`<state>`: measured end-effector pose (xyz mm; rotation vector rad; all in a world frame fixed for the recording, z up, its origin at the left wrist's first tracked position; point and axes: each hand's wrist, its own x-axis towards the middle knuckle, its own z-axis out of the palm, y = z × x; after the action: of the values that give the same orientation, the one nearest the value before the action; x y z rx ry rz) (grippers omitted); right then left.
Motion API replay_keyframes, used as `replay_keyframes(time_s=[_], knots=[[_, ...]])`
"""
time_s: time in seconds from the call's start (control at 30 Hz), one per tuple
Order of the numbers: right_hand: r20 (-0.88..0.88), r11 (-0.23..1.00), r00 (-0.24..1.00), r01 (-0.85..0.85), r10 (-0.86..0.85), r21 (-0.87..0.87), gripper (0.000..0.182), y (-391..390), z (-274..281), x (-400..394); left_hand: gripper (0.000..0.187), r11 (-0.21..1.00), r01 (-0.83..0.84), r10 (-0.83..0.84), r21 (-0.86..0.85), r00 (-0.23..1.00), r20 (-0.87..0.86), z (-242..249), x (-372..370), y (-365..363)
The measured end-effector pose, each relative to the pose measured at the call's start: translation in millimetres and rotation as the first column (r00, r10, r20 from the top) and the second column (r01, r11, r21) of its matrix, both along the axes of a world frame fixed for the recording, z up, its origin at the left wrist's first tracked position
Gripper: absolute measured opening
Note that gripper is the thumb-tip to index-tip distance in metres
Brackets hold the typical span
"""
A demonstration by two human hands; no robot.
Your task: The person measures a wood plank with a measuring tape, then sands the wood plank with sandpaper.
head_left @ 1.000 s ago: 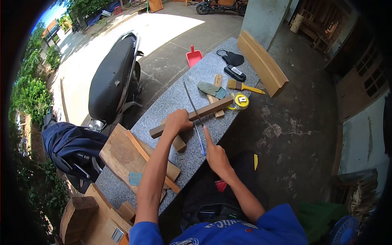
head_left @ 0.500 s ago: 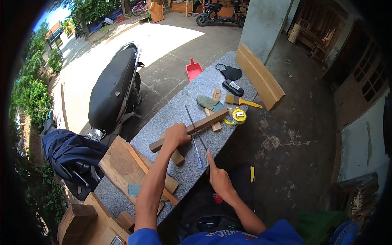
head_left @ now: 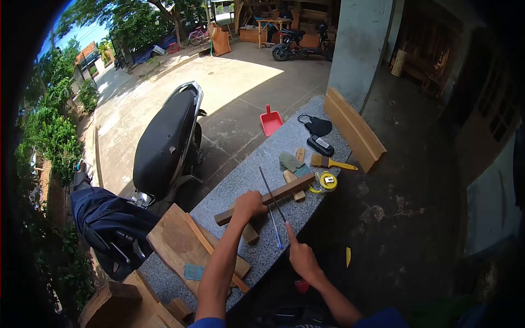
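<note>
My left hand (head_left: 249,204) clamps down on a long wooden bar (head_left: 290,188) that lies across a granite slab bench (head_left: 240,177). My right hand (head_left: 302,258) grips the handle end of a thin dark saw blade (head_left: 271,192), index finger stretched along it. The blade crosses the bar just right of my left hand. A small wood block (head_left: 250,233) props the bar underneath. A blue pencil (head_left: 274,228) lies on the slab beside the blade.
Further along the slab lie a yellow tape measure (head_left: 325,181), a paintbrush (head_left: 331,162), a cloth (head_left: 289,160), a black mask (head_left: 318,126) and a thick plank (head_left: 354,130). Boards (head_left: 183,245) sit at the near end. A scooter (head_left: 164,143) and red dustpan (head_left: 270,121) stand left.
The camera has tipped upward, so the bench sits lower in view. My right hand has slid back toward me with the saw. My left hand stays on the bar.
</note>
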<state>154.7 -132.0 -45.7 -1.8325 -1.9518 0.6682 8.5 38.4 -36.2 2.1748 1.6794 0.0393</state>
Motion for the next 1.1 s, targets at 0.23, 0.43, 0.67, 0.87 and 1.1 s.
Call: replay_keyframes(time_s=[0.23, 0.43, 0.67, 0.87, 1.1], knots=[[-0.007, 0.995, 1.0, 0.017, -0.017, 0.094, 0.075, 52.0, -8.1, -17.7, 0.035, 0.997, -0.077, 0.077, -0.003, 0.996, 0.032, 5.7, -3.5, 7.7], [-0.005, 0.994, 1.0, 0.021, -0.022, -0.108, 0.076, -25.4, 7.0, 3.7, 0.034, 0.999, -0.043, 0.043, 0.012, 0.998, -0.035, 8.3, -3.9, 4.5], [-0.064, 0.997, 0.998, 0.028, -0.024, 0.07, 0.071, 57.8, -4.7, -20.7, 0.028, 0.996, -0.027, 0.027, 0.08, 1.0, 0.007, 3.4, -4.1, 2.1], [-0.079, 0.985, 0.997, 0.014, -0.001, 0.17, 0.072, 114.3, -4.6, -39.0, 0.027, 0.991, -0.029, 0.031, 0.131, 0.999, -0.013, 3.6, -3.0, -0.8], [0.001, 0.999, 1.0, -0.004, 0.004, -0.041, 0.075, -18.0, 6.1, 0.4, 0.03, 0.995, -0.059, 0.06, 0.075, 0.998, -0.013, 3.9, -3.5, 5.9]])
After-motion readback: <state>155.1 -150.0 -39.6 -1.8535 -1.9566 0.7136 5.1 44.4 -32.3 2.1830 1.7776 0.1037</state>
